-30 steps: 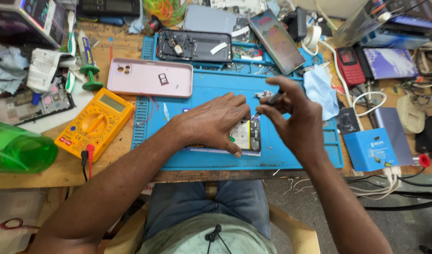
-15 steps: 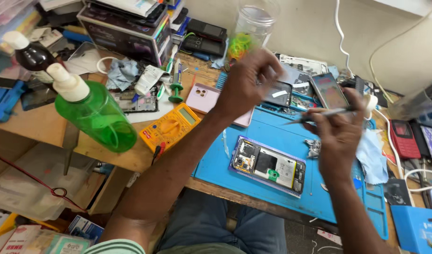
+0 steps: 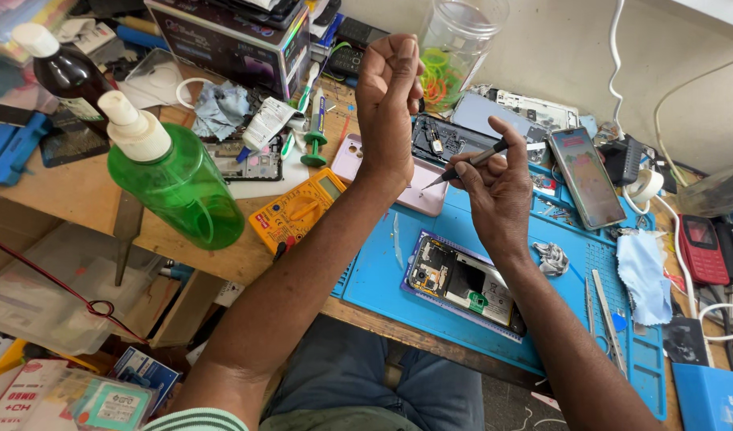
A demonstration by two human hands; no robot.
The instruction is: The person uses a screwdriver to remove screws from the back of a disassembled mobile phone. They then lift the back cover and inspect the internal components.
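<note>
Here, right hand (image 3: 498,191) gripping slim metal tweezers (image 3: 470,162)

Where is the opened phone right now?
In the head view the opened phone lies back-off on the blue mat, just below the right hand, right of the yellow multimeter.

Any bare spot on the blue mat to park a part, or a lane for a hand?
Bare blue mat shows between the yellow multimeter and the opened phone, and along the mat's near edge below that phone. Crowded: the back of the bench around the clear jar, and right of the right hand near the intact phone.
</note>
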